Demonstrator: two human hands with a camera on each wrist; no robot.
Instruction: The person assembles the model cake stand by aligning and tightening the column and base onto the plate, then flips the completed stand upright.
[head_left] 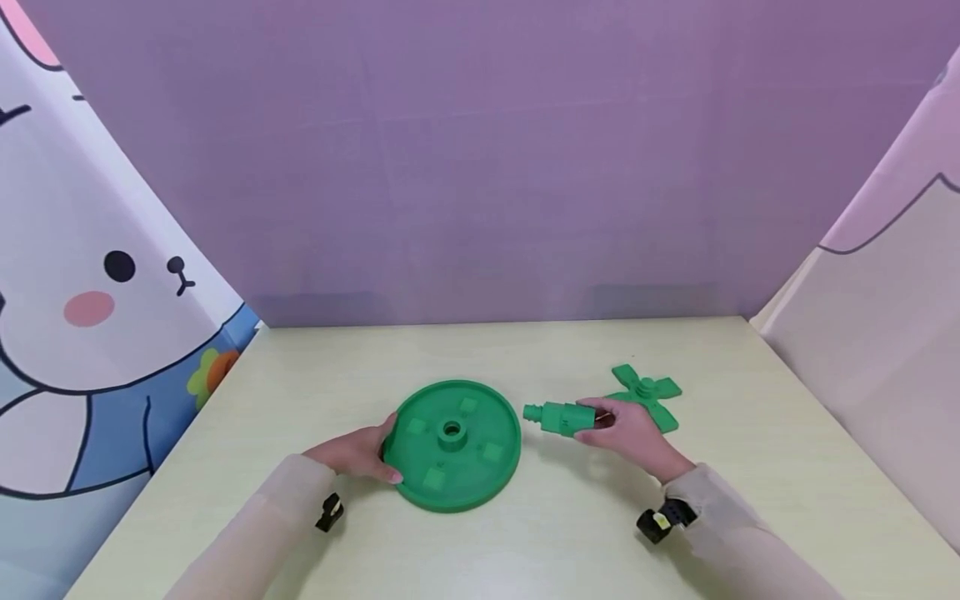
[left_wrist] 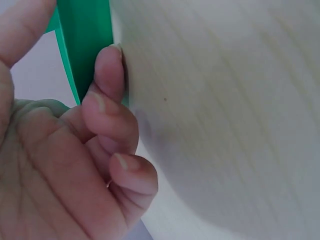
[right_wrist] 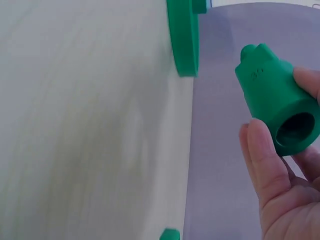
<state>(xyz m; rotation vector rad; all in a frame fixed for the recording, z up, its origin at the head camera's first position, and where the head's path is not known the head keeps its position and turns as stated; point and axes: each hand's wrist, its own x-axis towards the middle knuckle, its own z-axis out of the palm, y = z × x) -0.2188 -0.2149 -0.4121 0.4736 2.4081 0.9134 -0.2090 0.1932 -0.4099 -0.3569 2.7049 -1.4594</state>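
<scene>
A round green disc point(head_left: 480, 483) with a raised rim, a central hub and several square marks is in the middle of the head view. My left hand point(head_left: 356, 452) grips its left edge, thumb on the near rim; in the left wrist view, curled fingers point(left_wrist: 107, 75) meet the disc's edge point(left_wrist: 85, 40). Right of the disc, my right hand point(head_left: 630, 432) holds a green hollow cylinder point(head_left: 564, 418) above the table, its narrow stepped end towards the disc. The right wrist view shows the cylinder's point(right_wrist: 267, 95) round opening, with thumb and fingers around it.
Behind my right hand lies a green four-armed cross piece point(head_left: 664, 388) with a raised centre, partly covered by the hand. The pale table point(head_left: 480, 558) meets a purple backdrop point(head_left: 480, 167) at the back. Printed cartoon panels point(head_left: 150, 350) stand at both sides.
</scene>
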